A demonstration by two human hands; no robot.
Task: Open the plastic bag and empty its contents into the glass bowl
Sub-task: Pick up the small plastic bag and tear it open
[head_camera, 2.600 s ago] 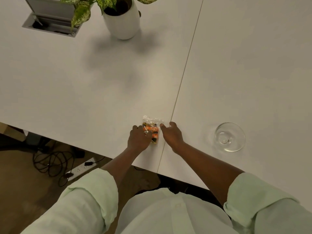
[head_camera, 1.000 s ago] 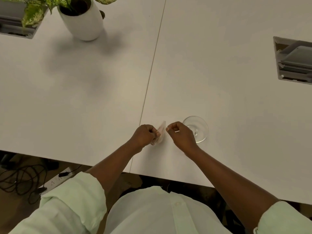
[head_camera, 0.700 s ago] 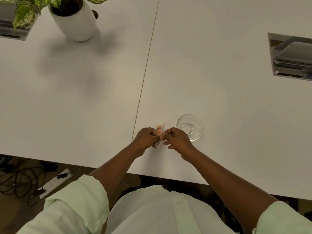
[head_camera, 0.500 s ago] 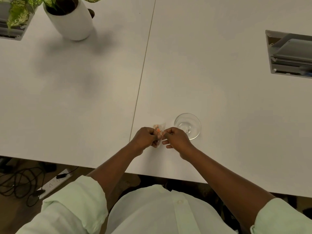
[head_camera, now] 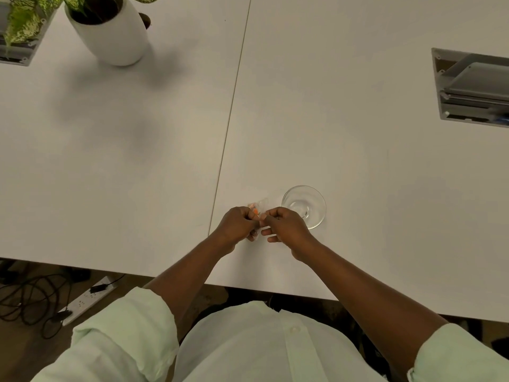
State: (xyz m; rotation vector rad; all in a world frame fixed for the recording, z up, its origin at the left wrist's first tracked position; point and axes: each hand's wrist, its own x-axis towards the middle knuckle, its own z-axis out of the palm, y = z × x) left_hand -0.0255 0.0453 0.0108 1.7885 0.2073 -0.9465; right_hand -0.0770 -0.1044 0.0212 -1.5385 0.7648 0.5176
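A small clear plastic bag (head_camera: 258,206) with orange pieces inside is pinched between both my hands, just above the white table. My left hand (head_camera: 237,224) grips its left side and my right hand (head_camera: 286,226) grips its right side, knuckles nearly touching. Most of the bag is hidden behind my fingers. The empty glass bowl (head_camera: 304,206) stands on the table just right of my right hand, apart from the bag.
A white pot with a leafy plant (head_camera: 110,31) stands at the far left. Grey cable boxes are recessed in the table at the right (head_camera: 473,86) and far left corner (head_camera: 16,51). A seam (head_camera: 231,111) splits the tabletop. Cables and a power strip (head_camera: 88,299) lie on the floor.
The bag has been lifted off the table and brought close to the bowl. Both hands have closed in on it, pinching it from either side.
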